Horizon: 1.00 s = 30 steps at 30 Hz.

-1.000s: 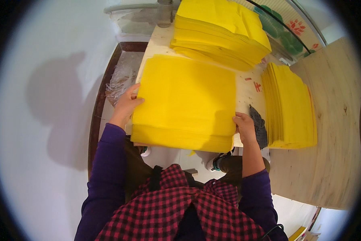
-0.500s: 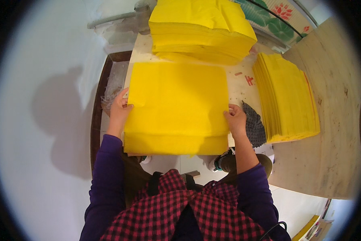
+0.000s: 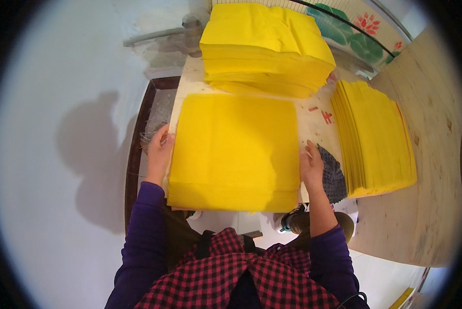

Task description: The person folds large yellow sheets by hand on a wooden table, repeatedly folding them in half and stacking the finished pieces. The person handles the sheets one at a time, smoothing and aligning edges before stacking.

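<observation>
A neat stack of yellow cloth-like sheets (image 3: 236,149) lies in front of me on a pale wooden table, its layered near edge close to the table's front. My left hand (image 3: 160,153) is at the stack's left edge, thumb by the sheets and fingers loosely bent and apart. Along the right edge, my right hand (image 3: 312,164) stands on its side with fingers pointing away from me, holding nothing that shows. The top sheet looks flat, with faint creases.
A tall yellow pile (image 3: 267,56) stands behind the stack. Another yellow pile (image 3: 377,139) sits at the right on a wooden board (image 3: 426,206). Dark grey cloth (image 3: 332,172) lies by my right hand, with red scraps (image 3: 326,117) beyond. A brown-framed tray (image 3: 133,170) stands at the left.
Both hands had fingertips pinched at the top sheet's side edges; now they have let go and rest beside the stack. The sheet's near part lies flatter. The whole view has shifted slightly.
</observation>
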Motion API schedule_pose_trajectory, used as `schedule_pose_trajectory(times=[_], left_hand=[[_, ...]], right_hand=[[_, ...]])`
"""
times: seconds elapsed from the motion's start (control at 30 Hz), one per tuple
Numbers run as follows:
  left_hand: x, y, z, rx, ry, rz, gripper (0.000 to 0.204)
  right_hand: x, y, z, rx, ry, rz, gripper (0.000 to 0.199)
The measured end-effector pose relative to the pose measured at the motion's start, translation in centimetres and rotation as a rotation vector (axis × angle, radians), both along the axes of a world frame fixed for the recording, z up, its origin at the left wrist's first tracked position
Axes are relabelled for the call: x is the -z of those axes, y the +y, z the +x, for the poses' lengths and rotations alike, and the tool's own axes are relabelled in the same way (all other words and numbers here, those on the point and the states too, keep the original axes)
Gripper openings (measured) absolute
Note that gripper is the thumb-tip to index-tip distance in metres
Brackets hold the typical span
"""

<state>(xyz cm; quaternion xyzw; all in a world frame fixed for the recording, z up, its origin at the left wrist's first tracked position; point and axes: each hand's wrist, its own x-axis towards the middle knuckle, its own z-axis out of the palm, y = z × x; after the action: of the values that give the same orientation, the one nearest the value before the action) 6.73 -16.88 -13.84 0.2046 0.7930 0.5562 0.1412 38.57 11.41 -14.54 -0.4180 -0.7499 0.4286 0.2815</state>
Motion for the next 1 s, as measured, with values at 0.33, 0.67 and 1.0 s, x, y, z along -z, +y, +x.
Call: schedule_pose_trajectory(times=[0.33,0.67,1.0], left_hand=[[1.5,3.7,-2.8,0.133,-0.399,0.531,0.059],[1.3,3.9,-3.3,0.198,-0.358,0.469,0.059],[0.1,3.9,-3.0,0.205,-0.337,0.426,0.048]], right_hand=[[0.9,1.1,-2.5,-0.029,0.117,-0.132,0.054],[0.7,1.7,-2.0,-0.191,0.010,-0.034,0.051],[-3.7,0.4,-14.0,-0.542,-0.013,0.349,0.035]])
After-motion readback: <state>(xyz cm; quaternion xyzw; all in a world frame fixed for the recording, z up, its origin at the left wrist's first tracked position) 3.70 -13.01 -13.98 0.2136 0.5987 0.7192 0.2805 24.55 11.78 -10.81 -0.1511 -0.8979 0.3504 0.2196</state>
